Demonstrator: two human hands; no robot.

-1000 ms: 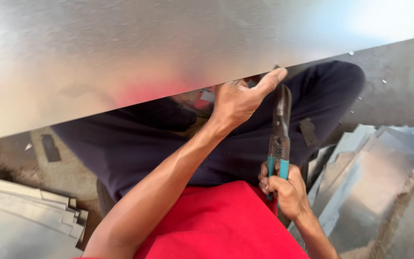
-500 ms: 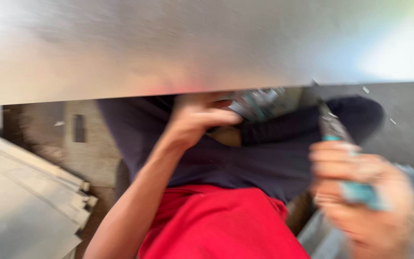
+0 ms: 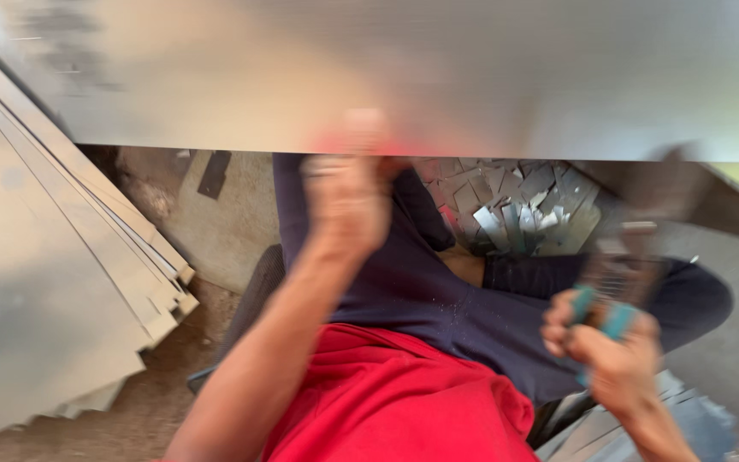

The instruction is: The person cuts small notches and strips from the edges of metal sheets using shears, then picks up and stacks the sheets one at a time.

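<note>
The left hand [image 3: 348,201], blurred, reaches up toward twelve o'clock on an outstretched bare forearm, while the right hand [image 3: 613,355] sits at four o'clock, fingers curled tight in a fist.

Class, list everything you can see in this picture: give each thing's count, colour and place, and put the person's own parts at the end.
large metal sheet: one, silvery grey, across the top, lower edge by the left hand
stacked metal sheets: several, exact count unclear, grey, at left on the floor
metal offcuts: many small pieces, silvery, in a heap beyond the knees
more sheet pieces: a few, grey, bottom right
snips: one, blurred, teal handles, in the right hand
floor: brownish grey, dusty, under everything
red shirt: one, bottom centre
dark trousers: one pair, navy, centre
left hand: blurred, at the large sheet's lower edge
right hand: closed round the snips' handles
</note>
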